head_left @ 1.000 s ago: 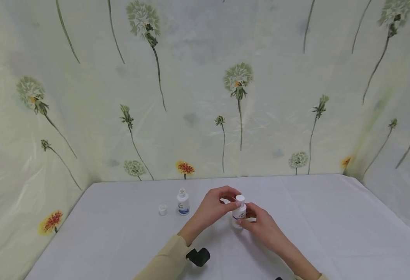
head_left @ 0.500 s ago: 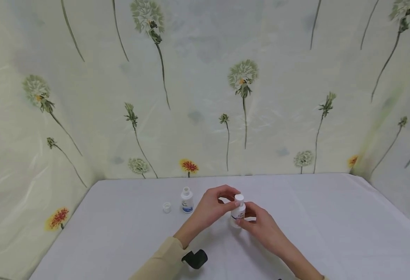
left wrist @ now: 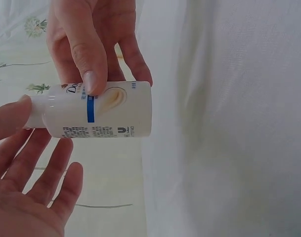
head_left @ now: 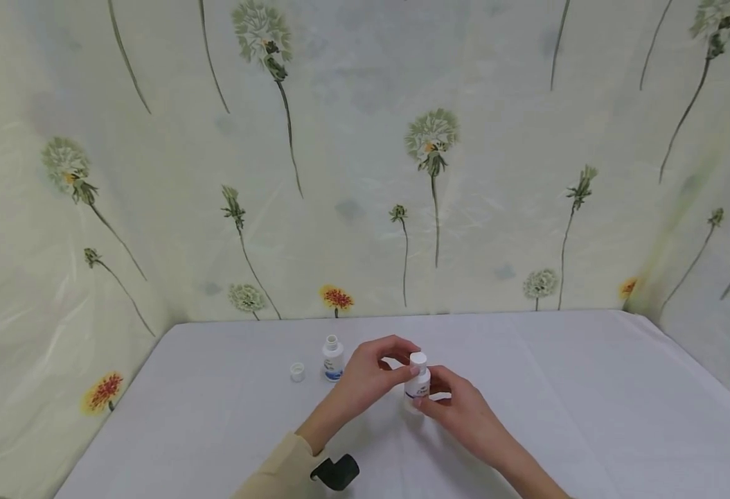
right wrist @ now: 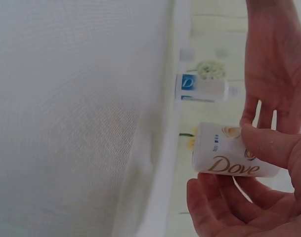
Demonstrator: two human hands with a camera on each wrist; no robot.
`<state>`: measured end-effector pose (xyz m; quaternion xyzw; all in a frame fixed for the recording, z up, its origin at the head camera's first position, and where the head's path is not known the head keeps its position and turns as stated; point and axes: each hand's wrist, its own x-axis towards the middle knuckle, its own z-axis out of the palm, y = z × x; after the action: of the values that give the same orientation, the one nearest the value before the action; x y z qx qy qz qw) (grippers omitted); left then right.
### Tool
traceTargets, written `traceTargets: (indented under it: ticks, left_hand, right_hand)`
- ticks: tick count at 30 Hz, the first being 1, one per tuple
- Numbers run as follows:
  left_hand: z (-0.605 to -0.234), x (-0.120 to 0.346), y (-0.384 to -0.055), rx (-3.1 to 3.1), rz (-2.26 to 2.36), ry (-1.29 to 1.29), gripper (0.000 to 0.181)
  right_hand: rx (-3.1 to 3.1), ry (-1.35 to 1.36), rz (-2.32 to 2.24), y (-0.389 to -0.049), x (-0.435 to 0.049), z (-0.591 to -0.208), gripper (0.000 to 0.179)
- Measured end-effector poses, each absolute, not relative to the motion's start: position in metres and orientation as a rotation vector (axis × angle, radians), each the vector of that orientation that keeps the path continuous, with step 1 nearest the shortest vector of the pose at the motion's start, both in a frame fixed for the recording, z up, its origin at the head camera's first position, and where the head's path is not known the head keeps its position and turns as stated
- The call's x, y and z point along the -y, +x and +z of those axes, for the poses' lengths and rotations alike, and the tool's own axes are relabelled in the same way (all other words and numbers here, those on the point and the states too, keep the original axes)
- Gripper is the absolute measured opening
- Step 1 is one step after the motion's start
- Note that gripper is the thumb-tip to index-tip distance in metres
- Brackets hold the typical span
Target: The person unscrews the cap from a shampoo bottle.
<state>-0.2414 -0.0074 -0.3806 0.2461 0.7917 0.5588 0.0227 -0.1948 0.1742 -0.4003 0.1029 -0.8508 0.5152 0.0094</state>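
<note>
**Capped Dove bottle [head_left: 417, 383] upright near the table's [head_left: 527, 374] middle**

Its long axis is roughly vertical, with both hands touching it: the left hand [head_left: 365, 379] pinches the white cap [head_left: 417, 359], its other fingers loosely spread; the right hand [head_left: 465, 414] curls round the body below. Whether its base touches the table is unclear. Brown lettering reads "Dove". Leftward, nearer the far edge, stands an uncapped bottle [head_left: 333, 362], its blue label [right wrist: 189, 82] starting "D", beside a loose cap [head_left: 297, 372].

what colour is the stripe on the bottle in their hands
The stripe is blue, on a white bottle; clearest in the left wrist view.
</note>
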Motion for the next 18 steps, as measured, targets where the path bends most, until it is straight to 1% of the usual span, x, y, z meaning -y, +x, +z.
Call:
traceTargets:
  ticks: [9, 18]
  left_hand:
    - [-0.377, 0.019, -0.232, -2.489, 1.718, 0.776, 0.023]
    - [-0.376, 0.026, -0.221, -2.459, 1.774, 0.799, 0.025]
  right_hand:
    - [2.653, 0.348, 1.629, -0.187, -0.165, -0.397, 0.039]
    - [2.656, 0.239, 1.615, -0.177, -0.155, -0.396, 0.04]
